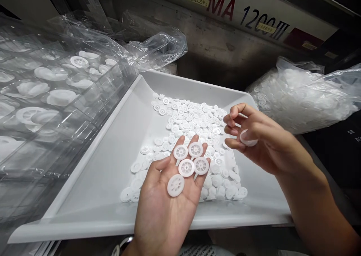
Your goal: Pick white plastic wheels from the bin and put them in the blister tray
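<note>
Palm up over a grey-white tray [93, 156], my left hand [166, 214] is open, its fingers stretched out. Several small white plastic spoked wheels lie on it, the nearest wheel [175, 185] on the palm and the others across the fingers. To the right, my right hand [262, 139] is closed on one white plastic wheel [248, 138], with the thumb pressed over it and the fingers curled. Part of that wheel is hidden by the thumb. Beneath both hands, a spread of similar loose white wheels [191, 116] covers the tray's floor.
Clear plastic trays [93, 120] with round pockets of white parts stand at the left. A clear bag [304, 98] full of white parts sits at the right. Crumpled plastic film [158, 47] lies behind the tray, before a machine panel [254, 11] marked MA 1200III.
</note>
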{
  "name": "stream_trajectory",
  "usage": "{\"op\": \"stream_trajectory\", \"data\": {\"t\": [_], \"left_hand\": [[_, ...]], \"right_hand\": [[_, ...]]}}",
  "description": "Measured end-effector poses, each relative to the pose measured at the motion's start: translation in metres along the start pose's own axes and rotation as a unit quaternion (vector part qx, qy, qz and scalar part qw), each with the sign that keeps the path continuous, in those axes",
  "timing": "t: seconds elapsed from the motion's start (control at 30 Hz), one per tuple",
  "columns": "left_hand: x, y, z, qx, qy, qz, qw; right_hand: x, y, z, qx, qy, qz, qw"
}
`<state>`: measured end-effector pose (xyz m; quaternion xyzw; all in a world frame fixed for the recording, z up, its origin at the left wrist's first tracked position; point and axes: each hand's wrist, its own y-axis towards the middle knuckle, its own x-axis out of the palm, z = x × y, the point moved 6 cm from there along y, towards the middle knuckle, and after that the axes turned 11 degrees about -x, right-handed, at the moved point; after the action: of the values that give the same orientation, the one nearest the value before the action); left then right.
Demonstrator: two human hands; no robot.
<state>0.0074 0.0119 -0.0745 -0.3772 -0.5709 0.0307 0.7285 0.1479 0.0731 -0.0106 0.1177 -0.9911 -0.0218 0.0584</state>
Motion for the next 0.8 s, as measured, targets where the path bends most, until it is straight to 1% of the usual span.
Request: {"op": "stream_trajectory", "data": {"t": [0.1,0.17,0.27,0.37,0.47,0.53,0.63,0.7,0.8], "left_hand": [[0.001,0.000,0.001,0.009,-0.002,0.002,1.000],[0.000,0.001,0.002,0.013,0.003,0.007,1.000],[-0.002,0.002,0.003,0.014,0.006,0.012,1.000],[0.001,0.004,0.002,0.010,0.001,-0.012,1.000],[0.006,0.004,-0.003,-0.020,0.003,-0.051,0.999],[0.005,0.004,-0.008,-0.058,0.010,-0.043,0.997],[-0.001,0.002,-0.013,-0.108,0.022,-0.021,0.994],[-0.002,0.000,-0.013,-0.117,0.025,-0.032,0.992],[0.000,-0.002,-0.010,-0.094,0.018,-0.058,0.994]], "right_hand": [[0.006,-0.003,0.005,0.001,-0.087,-0.067,0.994],[0.011,-0.006,0.007,-0.001,-0.124,-0.110,0.986],[0.017,-0.010,0.007,-0.010,-0.171,-0.154,0.973],[0.027,-0.013,0.003,-0.066,-0.232,-0.157,0.958],[0.045,-0.017,0.000,-0.141,-0.301,-0.143,0.932],[0.060,-0.020,0.001,-0.178,-0.337,-0.152,0.912],[0.077,-0.024,0.005,-0.199,-0.370,-0.194,0.886],[0.078,-0.025,0.004,-0.209,-0.379,-0.203,0.878],[0.065,-0.025,-0.005,-0.228,-0.380,-0.175,0.879]]}}
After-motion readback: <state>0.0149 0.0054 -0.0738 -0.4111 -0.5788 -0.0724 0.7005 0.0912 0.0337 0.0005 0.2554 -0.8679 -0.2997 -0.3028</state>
